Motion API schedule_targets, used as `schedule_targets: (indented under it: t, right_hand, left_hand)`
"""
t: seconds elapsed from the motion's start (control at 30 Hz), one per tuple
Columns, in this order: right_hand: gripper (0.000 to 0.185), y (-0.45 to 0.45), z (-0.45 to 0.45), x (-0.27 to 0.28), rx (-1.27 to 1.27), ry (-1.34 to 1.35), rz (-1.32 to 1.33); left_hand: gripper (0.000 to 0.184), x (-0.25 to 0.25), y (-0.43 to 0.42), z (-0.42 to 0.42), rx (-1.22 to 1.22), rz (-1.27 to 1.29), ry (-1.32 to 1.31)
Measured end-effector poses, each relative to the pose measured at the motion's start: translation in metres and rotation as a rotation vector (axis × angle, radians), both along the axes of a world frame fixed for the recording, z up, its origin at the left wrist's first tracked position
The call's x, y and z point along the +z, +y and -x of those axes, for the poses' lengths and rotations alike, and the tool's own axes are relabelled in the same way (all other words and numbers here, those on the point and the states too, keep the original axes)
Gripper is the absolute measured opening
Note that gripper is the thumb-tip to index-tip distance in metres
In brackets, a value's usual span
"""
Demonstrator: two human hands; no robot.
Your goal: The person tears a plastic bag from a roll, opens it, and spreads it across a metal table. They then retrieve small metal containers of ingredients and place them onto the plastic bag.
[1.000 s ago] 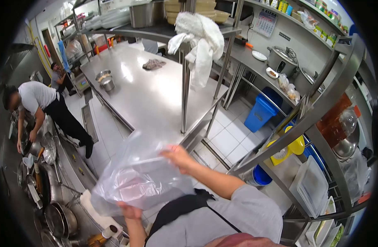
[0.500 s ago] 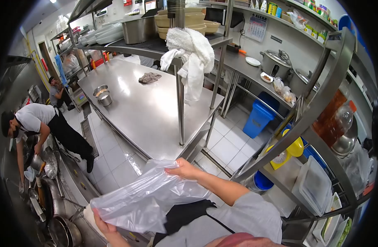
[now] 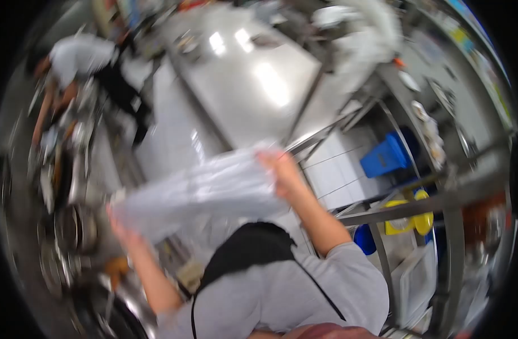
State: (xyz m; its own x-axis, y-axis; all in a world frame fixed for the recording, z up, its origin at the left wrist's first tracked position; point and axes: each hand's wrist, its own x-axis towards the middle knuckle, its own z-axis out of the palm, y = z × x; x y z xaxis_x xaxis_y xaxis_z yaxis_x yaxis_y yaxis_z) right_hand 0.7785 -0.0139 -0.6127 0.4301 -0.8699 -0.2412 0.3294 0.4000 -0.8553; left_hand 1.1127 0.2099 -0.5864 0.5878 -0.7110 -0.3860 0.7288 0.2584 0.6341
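A clear plastic bag (image 3: 205, 183) is stretched sideways in front of my black apron (image 3: 250, 248), its surface smeared by motion. At its left end, my left hand (image 3: 125, 229) grips the plastic with closed fingers. My right hand (image 3: 277, 169) is closed on the opposite upper corner, with that arm reaching forward. The bag hangs between both hands, above the floor and apart from the steel table (image 3: 242, 85). Fine detail of the fingers is blurred.
Left, a co-worker (image 3: 84, 56) bends over a cooking line with pots (image 3: 75, 226). Ahead on the table lie a cloth (image 3: 267, 40) and small metal containers (image 3: 186, 45). A blue bin (image 3: 386, 155) stands right, near a metal rack (image 3: 417, 206) with yellow items (image 3: 399, 217).
My view has tilted downward and blurred. Both hands have risen in the picture, pulling the bag out into a wider, straighter band. The co-worker still leans over the pots.
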Motion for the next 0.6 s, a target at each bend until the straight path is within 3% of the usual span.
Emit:
schedule_targets:
  t: [0.03, 0.07, 0.1, 0.13, 0.17, 0.2, 0.27, 0.33, 0.37, 0.47, 0.53, 0.57, 0.6]
  right_hand:
    - [0.022, 0.008, -0.007, 0.024, -0.036, -0.072, -0.127]
    - [0.022, 0.010, -0.014, 0.026, -0.078, -0.044, -0.191]
    - [0.036, 0.014, -0.018, 0.021, -0.036, -0.063, -0.183]
    - [0.043, 0.008, -0.023, 0.002, 0.006, -0.191, -0.227]
    - [0.052, 0.007, -0.027, -0.002, 0.013, -0.160, -0.256]
    - [0.051, 0.008, -0.027, -0.004, 0.035, -0.184, -0.303]
    - [0.049, 0.009, -0.031, -0.004, 0.053, -0.239, -0.384]
    - [0.061, 0.016, -0.029, -0.001, 0.112, -0.266, -0.425]
    - [0.063, 0.017, -0.028, -0.001, 0.138, -0.285, -0.433]
    - [0.062, 0.032, -0.041, 0.019, 0.123, -0.286, -0.419]
    - [0.056, 0.042, -0.045, 0.022, 0.152, -0.318, -0.409]
    - [0.044, 0.042, -0.044, 0.012, 0.196, -0.362, -0.380]
    - [0.041, 0.042, -0.042, 0.005, 0.159, -0.334, -0.337]
  left_hand:
    - [0.075, -0.046, 0.008, -0.025, -0.325, 0.537, 0.048]
    - [0.074, -0.056, 0.001, -0.010, -0.019, 0.350, 0.010]
    - [0.078, -0.094, 0.004, -0.008, -0.376, 0.649, 0.181]
    - [0.084, -0.117, 0.004, 0.013, -0.234, 0.542, 0.295]
    - [0.086, -0.066, -0.004, 0.060, -0.473, 0.595, 0.292]
    - [0.088, -0.079, 0.000, 0.059, -0.585, 0.531, 0.230]
    - [0.093, -0.080, 0.009, 0.042, -0.474, 0.810, 0.477]
    - [0.097, -0.061, 0.003, 0.042, -0.229, 0.956, 0.410]
    - [0.097, -0.063, -0.003, 0.052, -0.194, 0.731, 0.139]
    - [0.096, -0.100, -0.008, 0.096, -0.350, 0.470, 0.064]
    - [0.083, -0.084, -0.022, 0.120, -0.313, 0.498, 0.122]
    - [0.077, -0.077, -0.022, 0.127, -0.291, 0.511, 0.157]
    - [0.068, -0.074, -0.019, 0.125, -0.303, 0.350, 0.094]
